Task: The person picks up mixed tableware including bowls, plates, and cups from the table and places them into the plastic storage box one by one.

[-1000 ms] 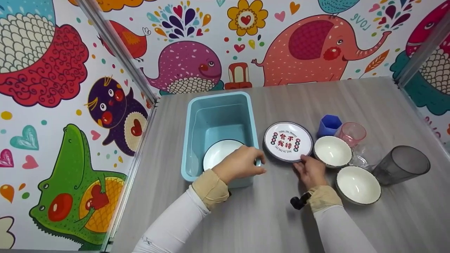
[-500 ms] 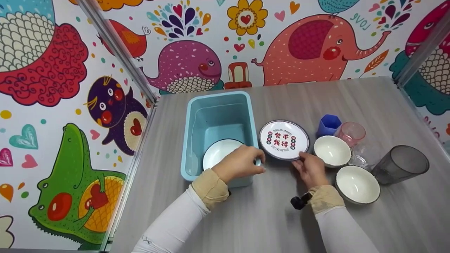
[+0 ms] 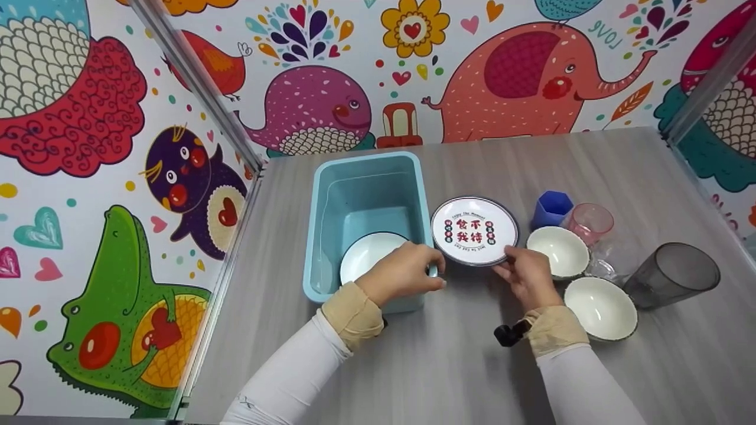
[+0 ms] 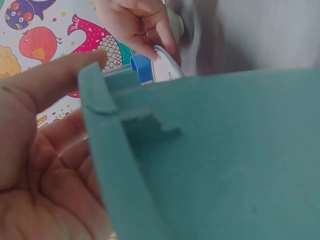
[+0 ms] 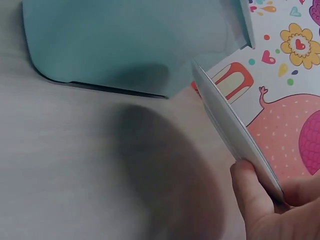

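Note:
A round white plate (image 3: 475, 230) with red characters and a dark rim is held up by my right hand (image 3: 527, 277), thumb on top and fingers under its near right edge. In the right wrist view the plate (image 5: 235, 130) is edge-on above the table, its shadow below. Its left edge lies close beside the light blue bin (image 3: 369, 189). My left hand (image 3: 403, 270) grips the bin's near right rim; in the left wrist view the thumb and fingers stand on either side of the rim. Inside the bin is a white dish (image 3: 369, 254), partly hidden by that hand.
Right of the plate stand a blue hexagonal cup (image 3: 553, 208), a pink clear cup (image 3: 592, 221), a clear glass (image 3: 605, 262) and a tall grey tumbler (image 3: 673, 276). Two cream bowls, an upper bowl (image 3: 558, 251) and a lower bowl (image 3: 601, 308), sit near the right hand. Patterned walls enclose the table.
My right hand has carried the plate left and slightly farther away, closer to the bin. The left hand keeps its hold on the rim, and the other dishes stay put.

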Action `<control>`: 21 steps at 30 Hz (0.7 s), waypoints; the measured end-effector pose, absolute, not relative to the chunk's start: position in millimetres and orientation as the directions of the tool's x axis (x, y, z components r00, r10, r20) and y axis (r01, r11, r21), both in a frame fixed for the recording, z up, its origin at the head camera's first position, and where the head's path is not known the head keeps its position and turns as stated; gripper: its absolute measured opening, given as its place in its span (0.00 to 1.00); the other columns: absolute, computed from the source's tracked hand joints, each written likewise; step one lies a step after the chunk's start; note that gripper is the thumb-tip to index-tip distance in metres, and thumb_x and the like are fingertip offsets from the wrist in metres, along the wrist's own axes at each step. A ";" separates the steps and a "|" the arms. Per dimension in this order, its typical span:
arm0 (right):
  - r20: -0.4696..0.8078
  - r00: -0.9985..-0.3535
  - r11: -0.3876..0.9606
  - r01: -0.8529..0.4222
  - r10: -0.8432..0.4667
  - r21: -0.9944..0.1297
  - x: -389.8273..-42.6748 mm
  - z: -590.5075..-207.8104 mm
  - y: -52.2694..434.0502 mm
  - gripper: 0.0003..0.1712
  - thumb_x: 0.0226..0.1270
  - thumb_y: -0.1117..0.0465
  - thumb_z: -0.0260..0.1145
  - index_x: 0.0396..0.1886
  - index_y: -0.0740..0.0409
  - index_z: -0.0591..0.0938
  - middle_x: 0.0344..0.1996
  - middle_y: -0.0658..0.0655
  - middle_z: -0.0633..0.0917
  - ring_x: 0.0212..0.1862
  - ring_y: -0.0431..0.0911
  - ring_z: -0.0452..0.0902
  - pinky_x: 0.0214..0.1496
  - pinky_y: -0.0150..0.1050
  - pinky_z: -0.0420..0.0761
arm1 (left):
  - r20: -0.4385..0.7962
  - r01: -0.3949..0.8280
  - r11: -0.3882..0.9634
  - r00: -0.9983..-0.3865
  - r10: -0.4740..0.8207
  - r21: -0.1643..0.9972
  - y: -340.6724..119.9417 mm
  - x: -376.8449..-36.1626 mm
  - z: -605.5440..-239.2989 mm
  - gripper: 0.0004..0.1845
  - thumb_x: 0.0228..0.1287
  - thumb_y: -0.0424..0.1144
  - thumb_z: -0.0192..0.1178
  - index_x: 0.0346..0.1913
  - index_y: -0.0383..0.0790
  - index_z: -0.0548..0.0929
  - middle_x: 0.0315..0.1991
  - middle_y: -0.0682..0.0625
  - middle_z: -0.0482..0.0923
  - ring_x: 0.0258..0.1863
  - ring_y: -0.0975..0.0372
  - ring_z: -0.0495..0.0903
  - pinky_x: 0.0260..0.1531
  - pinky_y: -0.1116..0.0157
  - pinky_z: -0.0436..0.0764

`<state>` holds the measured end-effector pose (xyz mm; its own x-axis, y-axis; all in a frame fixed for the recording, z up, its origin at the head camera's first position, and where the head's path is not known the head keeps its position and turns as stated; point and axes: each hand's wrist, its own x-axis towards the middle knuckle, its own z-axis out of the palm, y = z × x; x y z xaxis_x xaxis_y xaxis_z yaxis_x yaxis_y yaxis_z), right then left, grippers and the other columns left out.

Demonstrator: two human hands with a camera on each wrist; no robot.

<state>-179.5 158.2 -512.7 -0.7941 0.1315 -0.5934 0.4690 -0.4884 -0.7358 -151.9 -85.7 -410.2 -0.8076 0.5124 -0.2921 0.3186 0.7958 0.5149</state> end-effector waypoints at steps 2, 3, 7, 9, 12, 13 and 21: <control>-0.582 -0.803 -0.458 0.472 0.131 -0.754 -180.2 -510.6 161.1 0.10 0.76 0.69 0.53 0.53 0.68 0.71 0.25 0.52 0.82 0.28 0.38 0.81 0.38 0.33 0.87 | -0.288 0.321 0.792 -0.807 0.515 0.519 -85.7 -152.3 -411.0 0.09 0.64 0.43 0.68 0.45 0.45 0.87 0.33 0.54 0.81 0.32 0.64 0.75 0.33 0.68 0.76; -0.575 -0.808 -0.442 0.472 0.129 -0.763 -180.5 -509.4 162.7 0.10 0.77 0.69 0.53 0.53 0.69 0.71 0.25 0.52 0.82 0.28 0.38 0.81 0.38 0.32 0.87 | -0.286 0.322 0.791 -0.807 0.517 0.520 -85.8 -152.4 -411.3 0.09 0.64 0.43 0.69 0.45 0.45 0.87 0.32 0.55 0.81 0.31 0.64 0.75 0.33 0.69 0.76; -0.544 -0.830 -0.392 0.462 0.126 -0.796 -182.0 -505.3 169.2 0.16 0.77 0.69 0.53 0.59 0.72 0.69 0.26 0.51 0.82 0.29 0.38 0.81 0.37 0.32 0.87 | -0.275 0.333 0.786 -0.807 0.523 0.520 -86.1 -152.5 -412.1 0.09 0.64 0.43 0.69 0.45 0.44 0.87 0.32 0.54 0.81 0.31 0.64 0.75 0.32 0.69 0.76; -0.531 -0.838 -0.365 0.459 0.124 -0.810 -182.3 -503.6 173.0 0.17 0.76 0.69 0.53 0.59 0.74 0.68 0.26 0.51 0.82 0.29 0.37 0.82 0.36 0.31 0.87 | -0.272 0.335 0.787 -0.808 0.523 0.518 -86.0 -152.5 -412.2 0.10 0.64 0.43 0.69 0.45 0.44 0.87 0.32 0.55 0.81 0.31 0.64 0.75 0.33 0.69 0.76; -0.518 -0.847 -0.320 0.461 0.119 -0.828 -182.0 -501.1 178.8 0.18 0.76 0.69 0.54 0.60 0.75 0.69 0.25 0.51 0.83 0.28 0.37 0.82 0.34 0.30 0.86 | -0.277 0.330 0.789 -0.808 0.520 0.517 -85.7 -152.4 -412.1 0.10 0.64 0.43 0.69 0.45 0.44 0.87 0.33 0.54 0.82 0.31 0.64 0.75 0.33 0.68 0.76; -0.514 -0.850 -0.304 0.462 0.116 -0.833 -181.9 -500.5 181.0 0.19 0.76 0.69 0.54 0.60 0.75 0.69 0.25 0.50 0.83 0.28 0.37 0.82 0.34 0.30 0.86 | -0.279 0.328 0.790 -0.809 0.518 0.517 -85.6 -152.4 -412.0 0.10 0.64 0.43 0.69 0.45 0.44 0.87 0.33 0.54 0.82 0.31 0.63 0.75 0.33 0.68 0.76; -0.499 -0.863 -0.245 0.470 0.073 -0.848 -179.3 -489.8 194.3 0.30 0.77 0.66 0.54 0.72 0.78 0.60 0.31 0.50 0.82 0.32 0.38 0.82 0.39 0.32 0.87 | -0.288 0.305 0.792 -0.813 0.506 0.529 -85.8 -152.0 -411.5 0.09 0.64 0.43 0.69 0.45 0.45 0.88 0.36 0.54 0.83 0.33 0.63 0.77 0.34 0.68 0.78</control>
